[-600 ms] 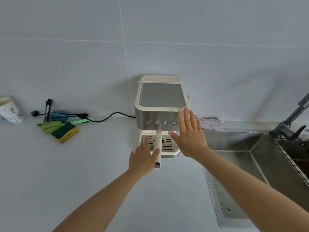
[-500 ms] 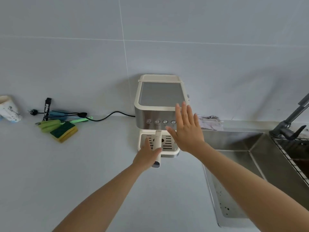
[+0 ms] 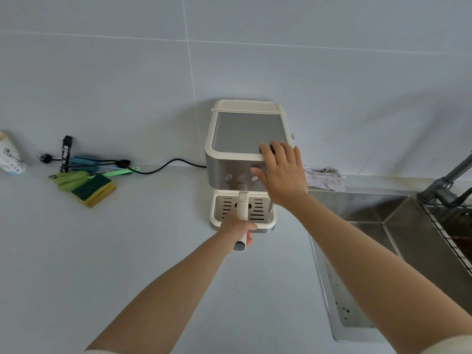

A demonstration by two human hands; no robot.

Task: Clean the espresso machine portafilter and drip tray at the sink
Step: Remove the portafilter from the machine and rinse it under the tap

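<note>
A cream and steel espresso machine (image 3: 237, 134) stands against the wall on the grey counter. Its portafilter handle (image 3: 242, 203) juts toward me over the slotted drip tray (image 3: 258, 209) at the machine's base. My left hand (image 3: 236, 229) grips the lower end of that handle. My right hand (image 3: 282, 172) lies flat with straight fingers on the machine's top right front corner, covering one of the buttons. The portafilter's basket end is hidden under the machine head.
A steel sink (image 3: 398, 241) lies to the right, with a dark faucet (image 3: 445, 183) at its far corner. A crumpled cloth (image 3: 324, 178) sits behind the sink. Green-yellow sponges (image 3: 93, 189), brushes, a black cord (image 3: 163, 166) and a cup (image 3: 11, 155) are at the left.
My left hand closed round the portafilter handle. My right hand moved up and forward from in front of the buttons onto the machine's top corner.
</note>
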